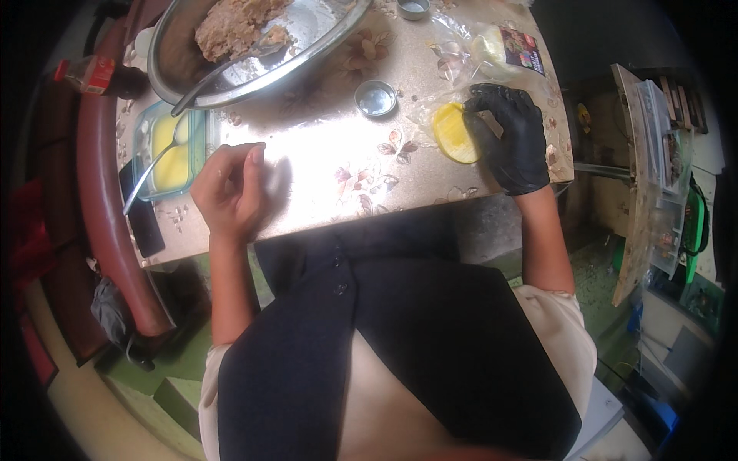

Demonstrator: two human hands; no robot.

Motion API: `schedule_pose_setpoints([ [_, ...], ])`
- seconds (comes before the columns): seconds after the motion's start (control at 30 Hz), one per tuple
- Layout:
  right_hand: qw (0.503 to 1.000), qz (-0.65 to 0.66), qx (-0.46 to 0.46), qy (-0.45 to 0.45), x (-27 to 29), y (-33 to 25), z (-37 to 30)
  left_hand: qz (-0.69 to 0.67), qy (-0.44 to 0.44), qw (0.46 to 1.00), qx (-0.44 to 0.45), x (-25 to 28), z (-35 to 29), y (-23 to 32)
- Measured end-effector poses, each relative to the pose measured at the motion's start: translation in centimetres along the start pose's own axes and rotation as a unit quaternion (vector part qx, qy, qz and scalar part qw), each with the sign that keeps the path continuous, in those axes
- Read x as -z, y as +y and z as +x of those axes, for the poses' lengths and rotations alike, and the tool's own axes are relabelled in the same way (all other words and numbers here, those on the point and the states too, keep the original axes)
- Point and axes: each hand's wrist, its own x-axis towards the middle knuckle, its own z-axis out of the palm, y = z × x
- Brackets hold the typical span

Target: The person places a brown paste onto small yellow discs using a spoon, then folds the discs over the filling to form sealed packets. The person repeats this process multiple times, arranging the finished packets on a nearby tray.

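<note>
One gloved right hand (509,138), two o'clock, pinches a yellow disc (453,134) (better lightly, evenly); left hand (231,190), ten o'clock, loosely fisted.

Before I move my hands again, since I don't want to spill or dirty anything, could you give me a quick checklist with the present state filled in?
1. Both hands gloved: not ok; the right hand wears a black glove, the left hand is bare.
2. Right fingers at the yellow disc: ok, at its right edge.
3. Firm grip on it: cannot tell.
4. Metal bowl upright: ok, with the pinkish mixture in it.
5. White-tipped spoon fully inside the teal container: not ok; its handle sticks out past the rim.
</note>
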Motion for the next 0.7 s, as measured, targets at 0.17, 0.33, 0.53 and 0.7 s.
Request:
schedule_pose_setpoints([
  [0.17, 0.999, -0.008, 0.037, 0.006, 0.26, 0.23, -0.21, -0.003, 0.001, 1.000, 0.001, 0.03, 0.03, 0.14],
  [0.33, 0.999, -0.002, 0.035, 0.032, 0.11, 0.08, -0.29, 0.000, -0.002, 1.000, 0.009, -0.02, 0.00, 0.11],
  [0.53, 0.999, -0.018, 0.047, 0.008, -0.09, 0.02, 0.13, 0.001, 0.001, 1.000, 0.007, -0.09, -0.09, -0.01],
  [0.7, 0.996, -0.045, 0.081, 0.019, -0.27, -0.05, 0.45, 0.008, -0.003, 1.000, 0.007, -0.02, 0.00, -0.04],
])
